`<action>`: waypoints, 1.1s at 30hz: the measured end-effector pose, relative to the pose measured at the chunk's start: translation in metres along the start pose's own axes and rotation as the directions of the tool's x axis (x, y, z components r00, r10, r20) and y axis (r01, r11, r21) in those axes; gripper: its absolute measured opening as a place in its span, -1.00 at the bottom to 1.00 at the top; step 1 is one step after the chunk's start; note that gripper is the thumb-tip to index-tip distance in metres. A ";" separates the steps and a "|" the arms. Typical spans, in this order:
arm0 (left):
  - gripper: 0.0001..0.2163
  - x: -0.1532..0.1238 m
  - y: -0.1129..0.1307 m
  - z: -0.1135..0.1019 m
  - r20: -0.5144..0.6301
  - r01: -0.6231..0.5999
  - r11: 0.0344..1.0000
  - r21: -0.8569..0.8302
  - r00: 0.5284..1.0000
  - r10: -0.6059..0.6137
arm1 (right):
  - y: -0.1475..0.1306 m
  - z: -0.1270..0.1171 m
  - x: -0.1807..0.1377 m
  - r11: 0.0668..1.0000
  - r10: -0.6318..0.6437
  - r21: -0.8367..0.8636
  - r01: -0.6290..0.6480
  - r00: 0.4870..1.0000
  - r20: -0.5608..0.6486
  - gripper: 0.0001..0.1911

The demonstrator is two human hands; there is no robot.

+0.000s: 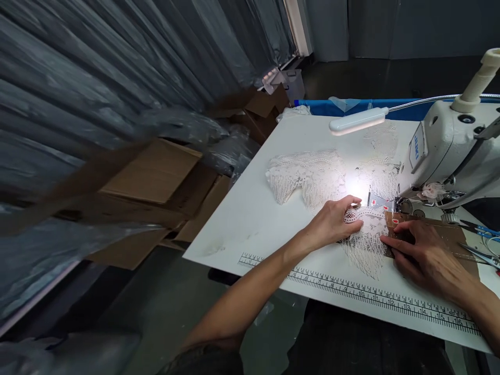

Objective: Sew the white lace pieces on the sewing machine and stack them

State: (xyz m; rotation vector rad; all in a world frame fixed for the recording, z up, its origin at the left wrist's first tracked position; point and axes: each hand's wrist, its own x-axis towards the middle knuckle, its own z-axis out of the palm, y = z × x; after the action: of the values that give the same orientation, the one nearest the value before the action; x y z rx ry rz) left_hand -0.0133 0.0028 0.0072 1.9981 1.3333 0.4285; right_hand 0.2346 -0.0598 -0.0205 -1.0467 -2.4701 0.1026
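Observation:
My left hand (335,221) rests on the white table (250,208) and pinches the edge of a piece of white lace (365,245) between thumb and fingers. My right hand (424,255) lies flat, fingers together, pressing down a brown cardboard piece (449,237) and the right edge of the lace. Both hands sit just in front of the needle area of a white sewing machine (445,151). More white lace (308,174) is heaped behind my left hand under a bright lamp (357,121).
A printed ruler (363,294) runs along the table's front edge. Scissors with blue handles (482,232) lie at the right. Brown cardboard boxes (156,177) and plastic sheeting stand on the floor to the left. A blue surface (394,107) lies beyond the table.

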 end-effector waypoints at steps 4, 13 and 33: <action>-0.60 -0.001 -0.003 -0.001 -0.072 -0.096 0.986 0.138 0.992 0.107 | -0.001 0.000 -0.001 0.999 0.047 -0.022 -0.046 0.998 0.048 -0.66; -0.83 0.008 0.001 0.023 0.187 -0.718 0.447 0.533 0.615 0.766 | -0.001 0.003 -0.002 0.997 0.069 -0.031 -0.066 0.995 0.072 -0.64; -0.77 0.002 -0.016 0.034 0.209 -0.645 0.428 0.633 0.674 0.708 | -0.003 0.009 -0.005 0.996 0.074 -0.060 -0.073 0.997 0.020 -0.68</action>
State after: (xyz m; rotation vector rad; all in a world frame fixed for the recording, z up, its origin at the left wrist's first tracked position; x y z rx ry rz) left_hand -0.0022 -0.0039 -0.0282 3.1903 0.6524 0.4265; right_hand 0.2321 -0.0643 -0.0301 -1.1678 -2.4681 0.0645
